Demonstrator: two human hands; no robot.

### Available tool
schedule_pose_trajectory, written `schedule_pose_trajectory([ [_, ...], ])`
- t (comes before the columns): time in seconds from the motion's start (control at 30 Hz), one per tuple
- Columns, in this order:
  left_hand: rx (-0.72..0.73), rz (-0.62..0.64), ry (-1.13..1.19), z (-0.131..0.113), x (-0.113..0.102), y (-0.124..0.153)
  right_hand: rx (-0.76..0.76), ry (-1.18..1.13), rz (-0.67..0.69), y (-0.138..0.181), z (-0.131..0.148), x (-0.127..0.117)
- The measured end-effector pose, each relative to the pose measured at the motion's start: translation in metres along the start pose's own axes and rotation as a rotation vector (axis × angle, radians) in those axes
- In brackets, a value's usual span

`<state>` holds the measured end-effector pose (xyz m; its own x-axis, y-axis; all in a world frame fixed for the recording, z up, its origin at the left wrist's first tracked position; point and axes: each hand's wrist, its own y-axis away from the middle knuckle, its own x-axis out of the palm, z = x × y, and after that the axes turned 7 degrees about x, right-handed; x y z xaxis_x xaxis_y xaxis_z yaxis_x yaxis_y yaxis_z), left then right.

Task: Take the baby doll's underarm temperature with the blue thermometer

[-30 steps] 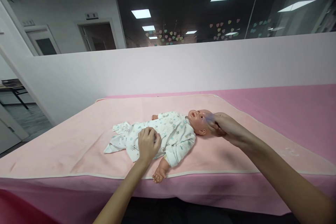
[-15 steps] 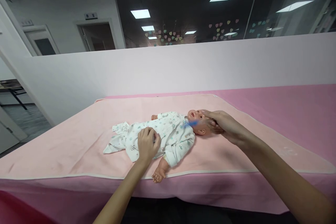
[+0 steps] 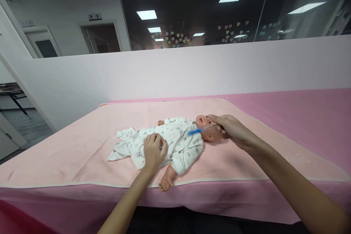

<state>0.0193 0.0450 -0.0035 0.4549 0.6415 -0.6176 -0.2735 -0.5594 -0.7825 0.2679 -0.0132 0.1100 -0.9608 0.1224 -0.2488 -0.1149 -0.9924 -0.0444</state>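
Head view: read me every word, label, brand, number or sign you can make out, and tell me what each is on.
No text is readable.
Sign above the middle doorway: too small.
Faint marks above the left door: too faint.
Pale marks on the peach blanket: too blurred.
Blue-ended stick in the right hand: blurred, no lettering visible.

The doll (image 3: 182,137) lies on its back on the blanket (image 3: 82,142) over the tabletop (image 3: 296,113), feet left, head right. The left hand (image 3: 154,150) rests on its middle, the right hand (image 3: 233,128) is at its head, and a tool (image 3: 194,131) reaches left from the right hand toward the chest. Behind the tabletop stands a wall (image 3: 175,75), a window (image 3: 197,14) above it
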Motion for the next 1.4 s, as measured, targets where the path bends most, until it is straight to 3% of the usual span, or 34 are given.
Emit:
schedule_pose_trajectory([
  [0.4,-0.011,-0.005,0.003,-0.001,0.0,0.0,-0.039,0.047,0.075,-0.002,-0.007,0.011],
  [0.57,-0.01,-0.001,0.007,-0.001,0.0,0.0,0.033,0.005,0.2,-0.001,-0.007,0.009],
  [0.93,-0.008,-0.005,0.015,0.0,0.0,0.0,0.0,0.062,0.072,0.001,-0.007,0.02],
  [1.4,-0.003,-0.007,0.007,0.0,0.001,0.0,-0.016,-0.037,0.091,0.003,-0.007,0.013],
])
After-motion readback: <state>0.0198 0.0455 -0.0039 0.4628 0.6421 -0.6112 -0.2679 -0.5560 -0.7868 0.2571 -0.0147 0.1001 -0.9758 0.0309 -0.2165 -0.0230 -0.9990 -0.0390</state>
